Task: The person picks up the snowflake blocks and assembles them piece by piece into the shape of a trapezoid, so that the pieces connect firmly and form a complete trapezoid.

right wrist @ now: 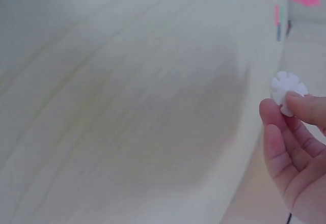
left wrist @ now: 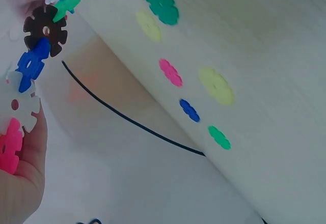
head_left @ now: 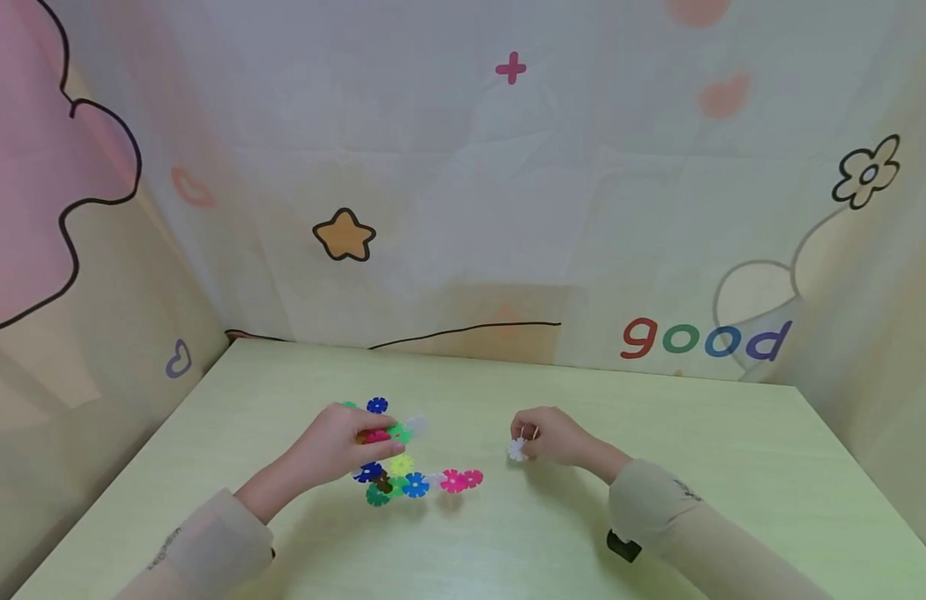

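My left hand point(head_left: 335, 450) grips a chain of interlocked, notched plastic flower discs. In the left wrist view the chain shows a pink disc point(left wrist: 9, 145), a white disc point(left wrist: 28, 104), a blue disc point(left wrist: 30, 65), a dark brown disc point(left wrist: 36, 25) and a green disc point(left wrist: 70, 3). Its far end, with pink discs point(head_left: 453, 481), reaches right below the hand in the head view. My right hand point(head_left: 554, 435) pinches a single white flower disc point(right wrist: 281, 85) between thumb and fingers, apart from the chain. The left fingertips are mostly hidden in the left wrist view.
Loose flower discs lie on the pale table point(head_left: 695, 467) beyond the left hand: a dark green disc point(left wrist: 162, 3), a pink disc point(left wrist: 170, 73), yellow ones, a blue disc point(left wrist: 189, 110) and a green disc point(left wrist: 219, 137). A printed curtain point(head_left: 463, 208) stands behind the table.
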Demonstrator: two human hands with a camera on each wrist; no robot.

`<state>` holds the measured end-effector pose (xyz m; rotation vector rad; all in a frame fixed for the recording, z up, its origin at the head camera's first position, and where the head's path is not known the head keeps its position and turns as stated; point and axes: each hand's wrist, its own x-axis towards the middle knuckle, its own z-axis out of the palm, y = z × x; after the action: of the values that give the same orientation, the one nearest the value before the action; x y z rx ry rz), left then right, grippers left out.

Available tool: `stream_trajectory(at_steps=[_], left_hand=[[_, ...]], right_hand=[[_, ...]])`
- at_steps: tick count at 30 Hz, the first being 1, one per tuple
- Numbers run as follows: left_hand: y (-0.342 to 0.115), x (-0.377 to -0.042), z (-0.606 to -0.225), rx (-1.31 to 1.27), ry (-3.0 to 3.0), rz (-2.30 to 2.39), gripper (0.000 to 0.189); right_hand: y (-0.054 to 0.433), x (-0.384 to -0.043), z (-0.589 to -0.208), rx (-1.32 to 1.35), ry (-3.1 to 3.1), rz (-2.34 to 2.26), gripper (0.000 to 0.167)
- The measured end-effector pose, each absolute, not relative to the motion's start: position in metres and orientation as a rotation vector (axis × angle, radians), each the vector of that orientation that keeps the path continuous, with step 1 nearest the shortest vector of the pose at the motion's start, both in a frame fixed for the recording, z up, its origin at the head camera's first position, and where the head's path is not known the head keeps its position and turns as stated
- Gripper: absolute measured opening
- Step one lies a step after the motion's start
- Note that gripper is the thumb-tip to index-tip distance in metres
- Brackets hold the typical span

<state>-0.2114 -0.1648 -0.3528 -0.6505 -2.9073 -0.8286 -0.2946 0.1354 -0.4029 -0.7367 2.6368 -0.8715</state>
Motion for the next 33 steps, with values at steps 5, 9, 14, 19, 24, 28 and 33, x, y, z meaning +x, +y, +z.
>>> stream_trajectory(at_steps=[5, 9, 14, 19, 24, 28, 33], left_hand=[[-0.150, -0.206, -0.352, -0.796, -2.902, -0.841, 0.034], [-0.139, -0.203, -0.351, -0.871, -2.890, -0.857, 0.035], [-0.129, -0.199, -0.349, -0.915, -2.875, -0.774, 0.031], [-0.123, -0.196, -0.349, -0.930, -2.843, -0.649, 0.028], [-0.120, -0.193, -0.350, -0.950, -2.810, -0.559, 0.029], [-0.119, -0.191, -0.351, -0.944, -2.795, -0.501, 0.032], [-0.117, -0.187, -0.352, -0.943, -2.783, -0.475, 0.033]], right_hand=[[0.140, -0.285, -0.388, -0.794, 2.566, -1.088, 0.010], [0.138, -0.274, -0.374, -0.801, 2.486, -1.216, 0.013], [0.133, -0.261, -0.362, -0.810, 2.386, -1.322, 0.018], [0.126, -0.249, -0.351, -0.820, 2.297, -1.404, 0.021], [0.120, -0.243, -0.348, -0.780, 2.269, -1.431, 0.021], [0.117, -0.240, -0.348, -0.755, 2.258, -1.452, 0.021], [0.116, -0.236, -0.348, -0.734, 2.232, -1.471, 0.023]])
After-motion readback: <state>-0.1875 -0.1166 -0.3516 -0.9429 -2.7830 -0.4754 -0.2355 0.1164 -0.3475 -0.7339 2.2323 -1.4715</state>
